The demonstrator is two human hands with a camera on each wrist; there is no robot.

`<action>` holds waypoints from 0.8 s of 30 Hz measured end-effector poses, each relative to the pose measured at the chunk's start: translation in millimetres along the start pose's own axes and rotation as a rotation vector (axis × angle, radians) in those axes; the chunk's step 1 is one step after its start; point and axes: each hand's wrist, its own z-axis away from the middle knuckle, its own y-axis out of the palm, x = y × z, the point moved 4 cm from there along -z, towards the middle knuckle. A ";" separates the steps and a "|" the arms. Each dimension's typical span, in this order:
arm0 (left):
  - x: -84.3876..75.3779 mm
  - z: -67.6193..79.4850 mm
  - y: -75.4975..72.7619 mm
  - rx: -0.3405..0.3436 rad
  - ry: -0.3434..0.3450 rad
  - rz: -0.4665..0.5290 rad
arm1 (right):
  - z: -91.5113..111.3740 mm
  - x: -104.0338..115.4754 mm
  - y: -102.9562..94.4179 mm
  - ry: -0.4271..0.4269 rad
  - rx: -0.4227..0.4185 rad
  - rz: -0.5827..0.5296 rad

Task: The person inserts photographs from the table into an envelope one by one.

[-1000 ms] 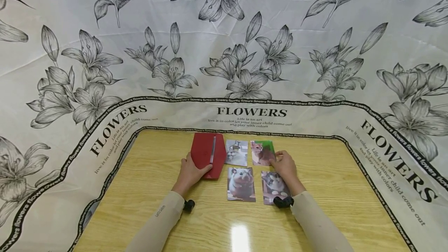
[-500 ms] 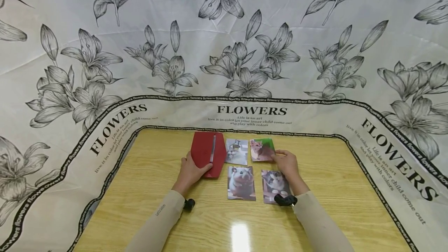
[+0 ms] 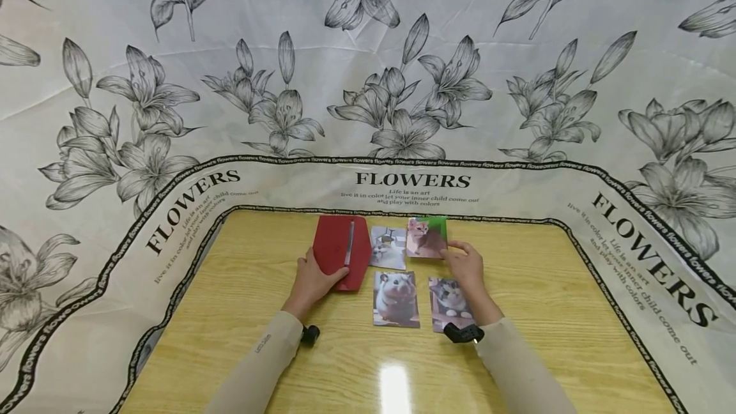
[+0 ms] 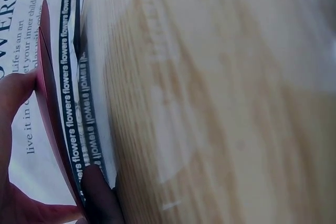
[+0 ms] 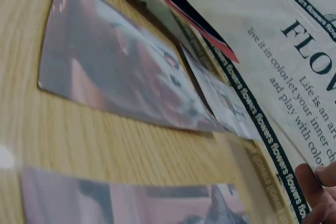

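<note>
My left hand (image 3: pixel 313 281) grips a red envelope (image 3: pixel 333 245), thumb on its front face and fingers behind the left edge. A pale strip shows in the envelope's opening. In the left wrist view, the envelope (image 4: pixel 50 98) appears edge-on between thumb and fingers. With my right hand (image 3: pixel 467 267) I pinch the lower right corner of a photo card (image 3: pixel 425 238) showing a reddish cat on green. Left of it lies a photo of a white cat (image 3: pixel 388 251). Nearer me are a hamster photo (image 3: pixel 395 299) and a grey-and-white cat photo (image 3: pixel 448 302), partly covered by my right wrist.
The wooden table (image 3: pixel 230 337) bears everything. A floral-printed cloth (image 3: pixel 414 193) rises behind it and along both sides. Black wrist cameras (image 3: pixel 460 332) sit at both cuffs, the right one overlapping the grey-and-white cat photo in the head view.
My right hand has shifted the reddish cat photo slightly away from me and to the left, toward the back of the table. The left hand and envelope stay in place.
</note>
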 end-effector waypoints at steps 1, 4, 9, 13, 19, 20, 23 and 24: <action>0.6 -0.6 0.0 -0.003 0.002 0.000 | 1.9 0.7 2.6 -0.004 0.008 -0.017; 1.8 -2.1 -0.1 -0.005 0.005 -0.001 | 7.0 2.8 11.6 -0.012 0.027 -0.059; 1.3 -1.2 -0.4 0.000 0.011 0.014 | 15.1 7.1 25.7 -0.017 0.063 -0.111; 0.2 0.7 -0.3 0.003 0.008 0.030 | 19.9 10.9 34.8 -0.044 0.084 -0.109; -1.3 0.1 -0.1 0.000 0.009 0.028 | 22.0 12.4 49.4 -0.041 0.086 -0.076; -1.4 -0.1 -0.1 0.000 0.011 0.027 | 21.9 12.8 51.8 -0.042 0.084 -0.081; -0.4 -0.8 -0.4 -0.001 0.012 0.024 | 23.5 16.2 59.1 -0.062 0.087 -0.099; -0.3 -0.9 -0.7 -0.002 0.014 0.025 | 24.4 18.0 61.3 -0.077 0.089 -0.104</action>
